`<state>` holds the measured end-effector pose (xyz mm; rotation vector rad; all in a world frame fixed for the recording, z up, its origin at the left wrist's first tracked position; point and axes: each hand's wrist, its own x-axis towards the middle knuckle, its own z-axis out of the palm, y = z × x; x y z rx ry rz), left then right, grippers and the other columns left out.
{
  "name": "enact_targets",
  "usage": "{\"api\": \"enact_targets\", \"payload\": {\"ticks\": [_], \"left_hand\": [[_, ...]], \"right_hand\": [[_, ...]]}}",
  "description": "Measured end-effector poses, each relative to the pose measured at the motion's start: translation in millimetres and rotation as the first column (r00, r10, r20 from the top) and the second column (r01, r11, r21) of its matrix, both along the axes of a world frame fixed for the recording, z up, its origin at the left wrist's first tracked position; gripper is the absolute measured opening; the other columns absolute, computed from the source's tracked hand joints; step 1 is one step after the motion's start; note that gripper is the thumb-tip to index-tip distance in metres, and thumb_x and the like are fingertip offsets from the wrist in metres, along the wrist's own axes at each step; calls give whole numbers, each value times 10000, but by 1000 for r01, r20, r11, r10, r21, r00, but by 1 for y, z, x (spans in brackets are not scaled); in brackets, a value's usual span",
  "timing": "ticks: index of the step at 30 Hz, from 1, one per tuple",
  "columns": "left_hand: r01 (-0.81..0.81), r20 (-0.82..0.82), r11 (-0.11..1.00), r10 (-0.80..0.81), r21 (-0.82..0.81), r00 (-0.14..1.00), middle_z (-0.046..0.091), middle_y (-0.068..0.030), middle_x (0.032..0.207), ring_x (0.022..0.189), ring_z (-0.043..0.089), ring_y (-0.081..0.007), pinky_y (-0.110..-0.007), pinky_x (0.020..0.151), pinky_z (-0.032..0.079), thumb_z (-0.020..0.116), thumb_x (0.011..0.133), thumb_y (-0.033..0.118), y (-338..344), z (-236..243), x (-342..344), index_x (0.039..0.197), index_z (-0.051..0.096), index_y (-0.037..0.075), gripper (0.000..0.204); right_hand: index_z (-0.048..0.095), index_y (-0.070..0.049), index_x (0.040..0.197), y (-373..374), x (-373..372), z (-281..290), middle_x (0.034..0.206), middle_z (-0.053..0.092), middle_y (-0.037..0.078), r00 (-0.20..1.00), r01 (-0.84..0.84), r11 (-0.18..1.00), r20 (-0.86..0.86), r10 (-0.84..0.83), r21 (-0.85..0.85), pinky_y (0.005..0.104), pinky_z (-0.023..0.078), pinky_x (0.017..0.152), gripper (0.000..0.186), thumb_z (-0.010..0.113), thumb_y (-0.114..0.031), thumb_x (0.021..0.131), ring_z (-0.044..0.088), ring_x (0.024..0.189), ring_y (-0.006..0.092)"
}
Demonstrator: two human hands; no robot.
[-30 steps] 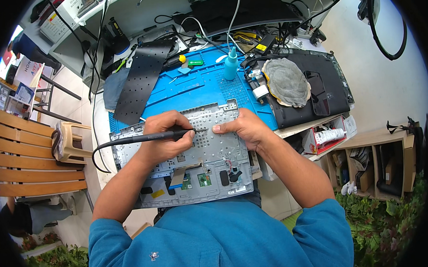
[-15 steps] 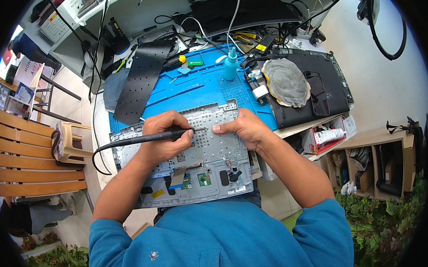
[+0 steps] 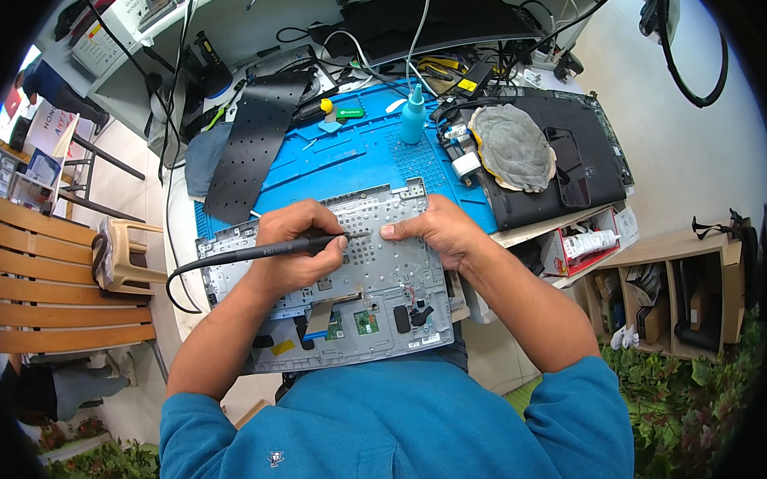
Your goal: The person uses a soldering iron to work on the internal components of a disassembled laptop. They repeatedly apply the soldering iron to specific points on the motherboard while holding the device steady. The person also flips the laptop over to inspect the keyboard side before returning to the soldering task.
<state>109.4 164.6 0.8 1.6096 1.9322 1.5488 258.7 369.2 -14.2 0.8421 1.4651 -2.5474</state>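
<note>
My left hand (image 3: 290,251) is closed round a black soldering iron (image 3: 250,252), holding it like a pen. Its thin metal tip touches or hovers just over a grey laptop top case (image 3: 390,283); which of these I cannot tell. The case lies underside up, tilted against the bench edge and my lap, with rows of small studs, a ribbon cable (image 3: 318,319) and a small green board (image 3: 366,323). At its far right edge my right hand (image 3: 449,232) grips it, thumb on top near the iron's tip and the other fingers hidden below.
Behind the case spreads a blue work mat (image 3: 335,165) carrying a teal dropper bottle (image 3: 413,119) and a black perforated sheet (image 3: 255,144). A black laptop part (image 3: 522,207) with a grey round pad (image 3: 511,148) and a phone (image 3: 571,166) stands right. The iron's cable loops left.
The soldering iron and my left hand have shifted very slightly, with the tip near the same studs. My right hand and the case stay in place.
</note>
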Motion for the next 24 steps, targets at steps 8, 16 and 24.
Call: {"api": "enact_targets", "payload": {"ticks": [8, 16, 24], "left_hand": [[-5, -3, 1000, 5, -4, 1000, 686, -70, 739, 601, 593, -125, -279, 536, 453, 786, 777, 39, 0, 0, 0, 800, 677, 29, 112], [3, -5, 1000, -3, -7, 1000, 684, -70, 735, 601, 595, -131, -281, 538, 454, 787, 777, 40, 0, -2, -1, 803, 677, 29, 113], [4, -4, 1000, -4, 18, 1000, 683, -63, 734, 598, 589, -126, -280, 532, 446, 790, 780, 49, 0, -3, -1, 803, 680, 36, 114]], "right_hand": [[710, 102, 1143, -1, 0, 1, 1069, 767, 222, 1000, 3, 1000, 5, -3, -5, 431, 629, 822, 374, 810, 43, 787, 772, 900, 300], [707, 98, 1159, 0, 0, 0, 1076, 767, 217, 1000, -5, 1000, 4, 5, 6, 437, 626, 834, 388, 808, 39, 789, 770, 916, 296], [707, 92, 1165, 1, 0, 0, 1087, 768, 210, 1000, -22, 1000, -5, 22, -14, 437, 626, 846, 389, 804, 38, 791, 770, 918, 297]]}}
